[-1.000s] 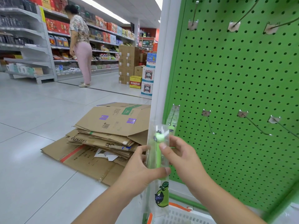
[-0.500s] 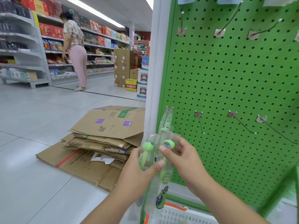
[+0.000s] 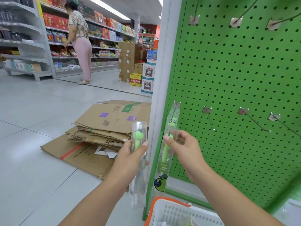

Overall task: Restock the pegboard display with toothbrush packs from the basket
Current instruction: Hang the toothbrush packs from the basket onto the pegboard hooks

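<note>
Now the left hand [image 3: 130, 156] is gripping one clear toothbrush pack [image 3: 138, 144], fingers curled round its middle, while the right hand [image 3: 182, 148] is pinching a second pack [image 3: 166, 160] near its top, at about 9 o'clock from the bare lower hooks [image 3: 210, 119] on the green pegboard [image 3: 236, 75]. Each pack is looking long, light and slick: a thin transparent sleeve likely flexing under pressure, so holding just below the hang hole is seeming wisest. The white basket [image 3: 164, 207] is sitting at 6 o'clock, below both hands.

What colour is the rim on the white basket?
Orange. The white plastic basket has an orange rim along its top edge, seen in the head view.
</note>
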